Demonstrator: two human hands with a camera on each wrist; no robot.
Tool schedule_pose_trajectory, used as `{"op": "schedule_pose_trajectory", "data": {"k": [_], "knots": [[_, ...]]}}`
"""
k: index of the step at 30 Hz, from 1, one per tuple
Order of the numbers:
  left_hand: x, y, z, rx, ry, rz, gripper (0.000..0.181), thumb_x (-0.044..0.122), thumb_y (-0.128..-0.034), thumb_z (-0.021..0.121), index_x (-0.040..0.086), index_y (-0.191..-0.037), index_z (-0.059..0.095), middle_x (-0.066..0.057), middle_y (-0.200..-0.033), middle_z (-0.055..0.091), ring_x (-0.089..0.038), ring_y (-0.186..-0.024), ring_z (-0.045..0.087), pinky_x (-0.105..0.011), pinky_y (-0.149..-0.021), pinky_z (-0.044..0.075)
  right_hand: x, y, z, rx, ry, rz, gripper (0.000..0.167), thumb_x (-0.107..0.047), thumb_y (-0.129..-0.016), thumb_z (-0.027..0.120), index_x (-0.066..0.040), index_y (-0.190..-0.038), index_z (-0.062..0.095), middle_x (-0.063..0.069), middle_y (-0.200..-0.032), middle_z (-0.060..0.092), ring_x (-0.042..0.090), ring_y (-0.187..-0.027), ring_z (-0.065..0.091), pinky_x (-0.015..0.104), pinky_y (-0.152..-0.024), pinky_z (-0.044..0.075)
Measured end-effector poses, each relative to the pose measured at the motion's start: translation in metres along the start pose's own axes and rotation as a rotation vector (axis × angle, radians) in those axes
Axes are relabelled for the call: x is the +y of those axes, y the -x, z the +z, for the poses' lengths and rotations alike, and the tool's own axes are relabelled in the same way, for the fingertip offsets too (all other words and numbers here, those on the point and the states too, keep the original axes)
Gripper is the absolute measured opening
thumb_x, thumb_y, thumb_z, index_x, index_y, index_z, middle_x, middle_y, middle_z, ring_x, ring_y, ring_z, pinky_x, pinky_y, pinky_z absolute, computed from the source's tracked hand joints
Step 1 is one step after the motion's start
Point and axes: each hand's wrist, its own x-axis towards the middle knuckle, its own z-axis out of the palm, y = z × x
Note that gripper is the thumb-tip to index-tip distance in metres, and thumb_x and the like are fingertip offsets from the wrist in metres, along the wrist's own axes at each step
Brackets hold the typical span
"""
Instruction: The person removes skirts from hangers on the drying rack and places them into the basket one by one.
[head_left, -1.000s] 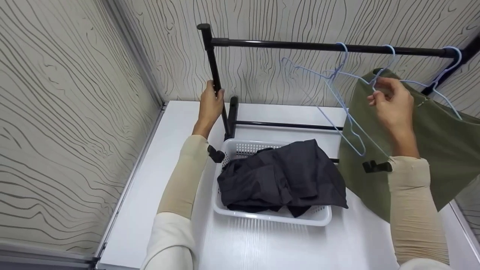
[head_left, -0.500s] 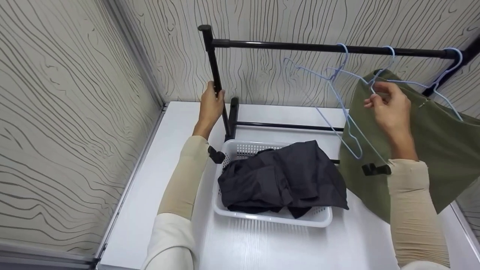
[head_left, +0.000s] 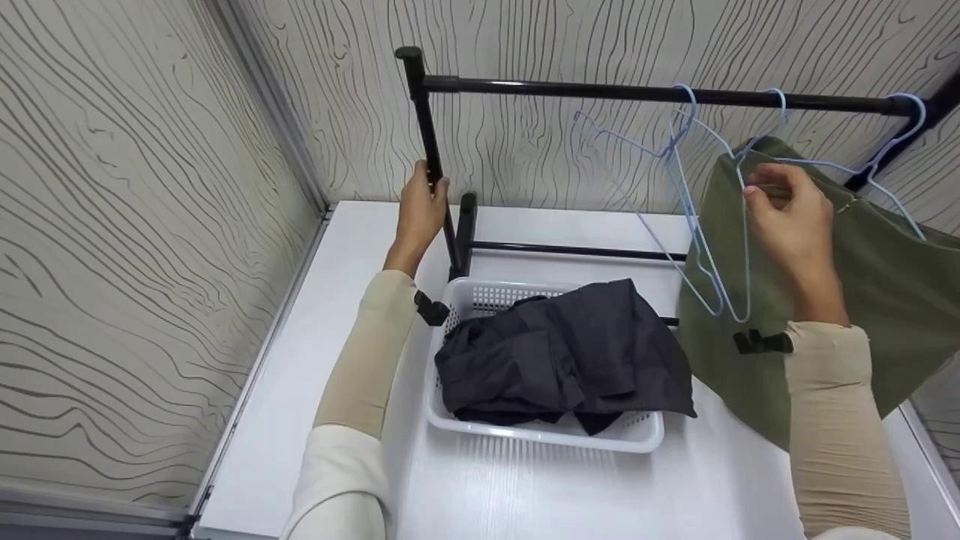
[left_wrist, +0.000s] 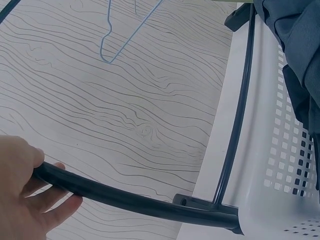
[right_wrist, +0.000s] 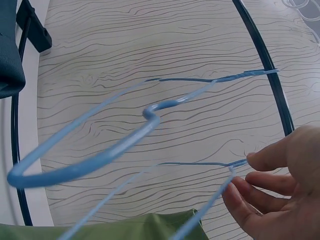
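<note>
My left hand (head_left: 420,214) grips the left upright post (head_left: 425,135) of a black clothes rack, its fingers curled round the tube in the left wrist view. At the right, my right hand (head_left: 793,225) pinches a light-blue wire hanger (right_wrist: 202,205) near its neck, between thumb and fingers. That hanger's hook is over the top rail (head_left: 555,88). Just left of it hangs another blue hanger (right_wrist: 90,165), bare. An olive-green garment (head_left: 900,322) hangs behind my right hand from a third blue hanger (head_left: 892,139) near the rail's right end.
Below the rail, a white perforated basket (head_left: 540,441) holds a dark, crumpled garment (head_left: 570,352) that spills over its right side. It stands on a white tabletop (head_left: 300,337). A wood-grain patterned wall (head_left: 360,90) closes off the back and left.
The pinched hanger has turned, so its near end now hangs in front of the green garment, beside the left hanger. My right hand has shifted slightly right; my left hand stays on the post.
</note>
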Motion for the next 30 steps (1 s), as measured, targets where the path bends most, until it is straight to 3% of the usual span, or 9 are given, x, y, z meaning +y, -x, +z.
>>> {"op": "schedule_pose_trajectory", "data": {"k": [12,19,27,30], "knots": [[-0.001,0.0,0.0,-0.004,0.007,0.002,0.039,0.014,-0.1138,0.049,-0.004,-0.148,0.048,-0.024,-0.137,0.066,-0.032,-0.123,0.07,-0.04,-0.096,0.061,0.003,0.004,-0.022,0.023,0.014,-0.032,0.036,-0.019,-0.107,0.064,-0.005,-0.14,0.064,-0.026,-0.113,0.061,-0.012,-0.105,0.055,0.011,-0.096,0.047],[-0.001,0.0,0.0,0.001,0.009,0.005,0.039,0.014,-0.1137,0.049,-0.005,-0.148,0.048,-0.025,-0.136,0.066,-0.033,-0.122,0.07,-0.041,-0.094,0.061,0.006,0.006,-0.036,0.015,0.047,-0.012,0.039,-0.024,-0.109,0.061,-0.008,-0.145,0.061,-0.027,-0.117,0.059,-0.011,-0.11,0.053,0.014,-0.098,0.045],[-0.001,-0.001,0.001,0.015,-0.005,0.021,0.037,0.011,-0.1124,0.052,-0.006,-0.145,0.05,-0.027,-0.135,0.067,-0.035,-0.12,0.071,-0.042,-0.094,0.062,0.011,0.007,-0.046,0.097,0.054,-0.011,0.034,-0.023,-0.107,0.063,-0.009,-0.137,0.068,-0.032,-0.109,0.059,-0.014,-0.104,0.053,0.014,-0.089,0.04],[-0.002,0.0,0.001,0.013,-0.007,0.018,0.038,0.012,-0.1127,0.051,-0.006,-0.146,0.05,-0.026,-0.136,0.066,-0.034,-0.121,0.071,-0.041,-0.094,0.062,0.013,0.008,-0.049,0.119,0.113,0.01,0.034,-0.024,-0.109,0.059,-0.009,-0.138,0.067,-0.03,-0.112,0.055,-0.014,-0.105,0.049,0.016,-0.091,0.04]]}}
